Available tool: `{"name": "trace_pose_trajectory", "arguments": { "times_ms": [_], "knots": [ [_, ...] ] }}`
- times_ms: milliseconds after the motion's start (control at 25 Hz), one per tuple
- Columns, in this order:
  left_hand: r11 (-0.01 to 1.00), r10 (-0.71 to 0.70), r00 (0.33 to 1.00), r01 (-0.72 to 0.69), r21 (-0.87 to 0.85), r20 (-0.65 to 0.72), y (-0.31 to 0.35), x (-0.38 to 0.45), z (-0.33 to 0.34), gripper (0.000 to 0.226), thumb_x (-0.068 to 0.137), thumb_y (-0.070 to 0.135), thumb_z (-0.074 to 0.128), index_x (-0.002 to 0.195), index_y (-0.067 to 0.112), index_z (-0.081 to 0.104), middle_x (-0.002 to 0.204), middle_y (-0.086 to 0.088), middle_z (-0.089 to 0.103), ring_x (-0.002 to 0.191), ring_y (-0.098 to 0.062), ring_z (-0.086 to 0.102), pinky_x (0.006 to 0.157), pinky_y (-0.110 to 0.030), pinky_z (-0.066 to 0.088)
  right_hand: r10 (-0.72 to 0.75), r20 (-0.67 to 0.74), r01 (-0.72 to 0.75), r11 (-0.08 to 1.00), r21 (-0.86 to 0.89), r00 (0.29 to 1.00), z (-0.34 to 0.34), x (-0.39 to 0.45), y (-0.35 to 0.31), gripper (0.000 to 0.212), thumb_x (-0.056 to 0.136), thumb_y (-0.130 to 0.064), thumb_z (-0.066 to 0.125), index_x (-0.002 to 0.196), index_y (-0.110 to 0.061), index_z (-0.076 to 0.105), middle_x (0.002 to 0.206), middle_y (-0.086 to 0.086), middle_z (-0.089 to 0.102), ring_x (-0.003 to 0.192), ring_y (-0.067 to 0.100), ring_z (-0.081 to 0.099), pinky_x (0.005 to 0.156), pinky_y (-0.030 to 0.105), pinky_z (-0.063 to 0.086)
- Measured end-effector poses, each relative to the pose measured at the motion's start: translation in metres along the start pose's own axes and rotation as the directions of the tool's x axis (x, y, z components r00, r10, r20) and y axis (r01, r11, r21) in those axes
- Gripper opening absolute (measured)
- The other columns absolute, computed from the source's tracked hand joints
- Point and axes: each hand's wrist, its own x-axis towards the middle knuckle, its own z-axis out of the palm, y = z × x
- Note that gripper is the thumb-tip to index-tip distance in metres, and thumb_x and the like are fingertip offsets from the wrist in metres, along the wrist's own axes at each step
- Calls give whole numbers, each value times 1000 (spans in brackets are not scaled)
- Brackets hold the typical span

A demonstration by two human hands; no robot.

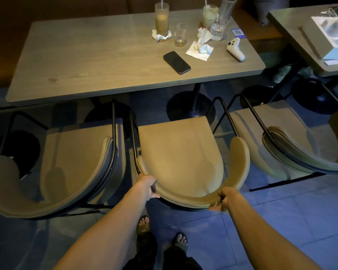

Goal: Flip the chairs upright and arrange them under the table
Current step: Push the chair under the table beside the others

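Three tan padded chairs with black metal frames stand upright in a row in front of the grey wooden table [86, 84]. The middle chair [180, 152] faces the table, its seat front near the table's edge. My left hand [147, 187] grips the left side of its curved backrest. My right hand [225, 199] grips the backrest's right side. The left chair [72, 162] stands beside it, close to the table. The right chair [293, 151] stands by the table's right corner.
On the table lie a black phone [176, 62], a white controller [235, 48], crumpled napkins [201, 45] and several glasses [161, 18]. A second table [293, 36] with a white box stands at right. Black pedestal bases [191, 106] sit under the tables. My sandalled feet [162, 234] stand behind the chair.
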Motion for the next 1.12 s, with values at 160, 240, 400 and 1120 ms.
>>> {"name": "trace_pose_trajectory", "arguments": {
  "times_ms": [160,240,400,1120],
  "knots": [
    [1000,16,1000,-17,-22,-18,26,7,-19,49,101,5,48,147,9,34,154,-14,35,136,-39,40,104,-57,42,-51,48,50,999,8,998,26,-3,-15,15,102,-5,40,110,2,51,67,16,63,64,38,66,17,39,36],
    [999,26,999,-26,-38,-22,39,11,-28,50,101,5,47,149,11,33,156,-11,33,138,-37,37,106,-57,40,-59,60,58,998,12,996,40,-6,-23,13,101,-4,43,106,3,53,80,19,65,71,36,67,18,39,37],
    [998,28,999,-30,-64,-27,64,24,-45,50,101,6,48,149,11,34,158,-9,29,140,-37,34,105,-57,41,-61,87,60,998,6,994,63,-7,-39,24,99,-3,45,118,6,57,93,22,67,89,36,68,19,38,39],
    [999,0,1000,1,-36,28,70,36,-58,46,100,12,50,144,17,36,138,-14,53,122,-37,56,98,-53,49,-63,-68,63,998,-2,996,80,18,-40,19,93,3,50,111,2,54,74,16,56,61,29,56,22,30,42]
  ]
}}
